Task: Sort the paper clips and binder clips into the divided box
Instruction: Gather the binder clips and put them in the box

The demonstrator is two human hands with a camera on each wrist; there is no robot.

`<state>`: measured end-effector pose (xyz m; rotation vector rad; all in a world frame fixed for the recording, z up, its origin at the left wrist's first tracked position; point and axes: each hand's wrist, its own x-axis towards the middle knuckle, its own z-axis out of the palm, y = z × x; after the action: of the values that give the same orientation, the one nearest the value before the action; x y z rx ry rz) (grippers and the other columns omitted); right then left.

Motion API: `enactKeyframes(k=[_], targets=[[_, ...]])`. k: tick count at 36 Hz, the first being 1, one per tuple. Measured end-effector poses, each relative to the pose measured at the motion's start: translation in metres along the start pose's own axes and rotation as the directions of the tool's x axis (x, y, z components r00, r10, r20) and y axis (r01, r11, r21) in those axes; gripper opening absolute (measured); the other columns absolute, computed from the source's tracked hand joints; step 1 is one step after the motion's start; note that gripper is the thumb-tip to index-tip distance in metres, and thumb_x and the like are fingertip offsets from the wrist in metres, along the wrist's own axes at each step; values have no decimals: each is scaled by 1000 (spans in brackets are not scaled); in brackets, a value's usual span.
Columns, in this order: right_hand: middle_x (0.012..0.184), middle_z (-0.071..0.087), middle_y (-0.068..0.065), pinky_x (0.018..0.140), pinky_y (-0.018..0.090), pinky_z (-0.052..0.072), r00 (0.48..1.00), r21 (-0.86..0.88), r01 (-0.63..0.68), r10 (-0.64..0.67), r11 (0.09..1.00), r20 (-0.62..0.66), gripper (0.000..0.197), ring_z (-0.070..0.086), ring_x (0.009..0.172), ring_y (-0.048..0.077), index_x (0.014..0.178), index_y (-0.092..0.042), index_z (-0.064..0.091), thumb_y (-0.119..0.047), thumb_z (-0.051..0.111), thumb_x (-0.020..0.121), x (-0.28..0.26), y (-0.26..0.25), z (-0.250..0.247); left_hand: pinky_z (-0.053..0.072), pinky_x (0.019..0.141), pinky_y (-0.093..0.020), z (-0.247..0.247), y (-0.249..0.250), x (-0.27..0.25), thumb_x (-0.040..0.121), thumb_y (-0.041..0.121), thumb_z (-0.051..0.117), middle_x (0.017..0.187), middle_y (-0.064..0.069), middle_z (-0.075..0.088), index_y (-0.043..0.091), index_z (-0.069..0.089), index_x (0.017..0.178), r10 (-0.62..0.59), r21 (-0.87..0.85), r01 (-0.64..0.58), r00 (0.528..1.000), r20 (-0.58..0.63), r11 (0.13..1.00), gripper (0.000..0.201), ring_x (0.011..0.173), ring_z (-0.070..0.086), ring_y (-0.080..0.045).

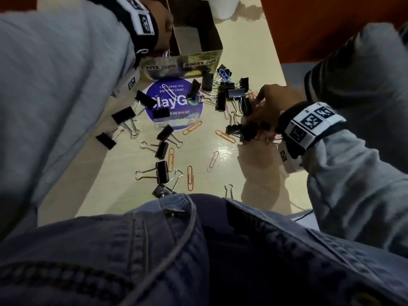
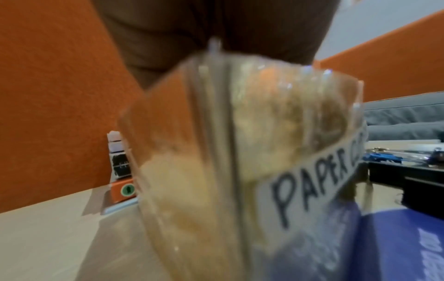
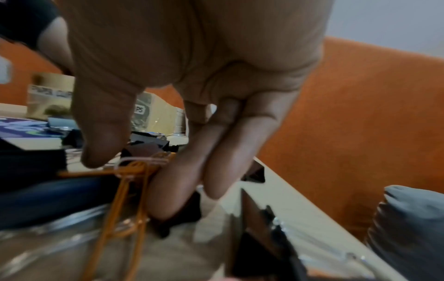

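The divided box stands at the table's far side, its front wall labelled PAPER CLIPS and BINDER CLIPS. My left hand reaches into its left compartment, fingers hidden; the left wrist view shows that wall blurred up close. Black binder clips and orange paper clips lie scattered across the table. At a denser pile on the right, my right hand reaches down. In the right wrist view its thumb and fingers pinch orange paper clips.
A round purple sticker lies on the table in front of the box. A white object stands behind the box. The table's right edge runs close by my right hand, with an orange wall beyond. My jeans fill the foreground.
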<state>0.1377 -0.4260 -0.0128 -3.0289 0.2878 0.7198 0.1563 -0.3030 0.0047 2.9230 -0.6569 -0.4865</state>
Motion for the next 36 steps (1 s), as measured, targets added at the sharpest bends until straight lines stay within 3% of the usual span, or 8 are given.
enactKeyframes(k=[1,2,4,9,12,21,28,36], targets=[[110,65,11,73,31,42,1000,3,27,-26,1000,-15,58,61,99,32,109,-18,62,-54,77,66,-2,-1,2,35,60,-29,-51,-108,3,82,2,62,90,-13,54,0,66,104,-6,-43,9,997,72,999,22,78,47,-27],[111,66,11,74,31,43,998,12,54,-53,998,-25,53,61,100,33,109,-21,63,-51,76,68,-4,-3,4,37,62,-30,-44,-122,16,80,3,65,90,-12,56,2,67,103,-247,-240,219,965,-92,946,23,78,49,-27],[108,67,10,74,31,43,995,20,93,-93,995,-28,42,61,99,34,107,-23,64,-48,72,73,-8,-9,7,39,67,-33,-48,-141,19,80,7,66,90,-12,58,4,66,105,-382,-282,351,922,-59,893,25,79,51,-27],[105,69,10,70,31,45,980,15,186,-185,982,-70,29,62,93,34,107,-25,65,-42,61,84,-8,-31,13,36,69,-31,-38,-143,12,93,15,52,87,-15,51,12,49,99,-322,-319,239,916,-240,917,7,90,47,-21],[106,68,9,72,32,46,974,43,213,-209,976,-92,29,62,93,32,106,-24,65,-43,62,84,-9,-33,10,44,74,-35,-39,-132,-17,87,22,60,98,-12,65,13,64,101,-175,-217,117,945,-274,969,17,92,59,-28],[93,67,12,73,33,51,988,-18,155,-156,988,-12,47,63,81,31,99,-15,64,-55,67,75,-6,-39,12,41,72,-33,28,-89,-64,79,50,66,116,-4,56,18,55,112,79,135,-105,980,184,985,47,104,56,-27],[102,64,16,66,32,40,974,-25,224,-225,974,-28,24,56,84,32,100,-11,62,-30,60,84,1,-53,12,43,70,-37,36,-80,-61,88,13,58,109,-11,60,12,54,104,79,166,-100,988,131,981,17,99,59,-32],[100,67,12,66,30,45,966,81,251,-244,965,-84,14,62,88,30,92,-15,70,-17,61,82,-1,-53,12,45,75,-34,34,-84,-68,86,10,57,108,-5,61,17,60,101,131,137,-157,975,181,978,16,97,57,-26]])
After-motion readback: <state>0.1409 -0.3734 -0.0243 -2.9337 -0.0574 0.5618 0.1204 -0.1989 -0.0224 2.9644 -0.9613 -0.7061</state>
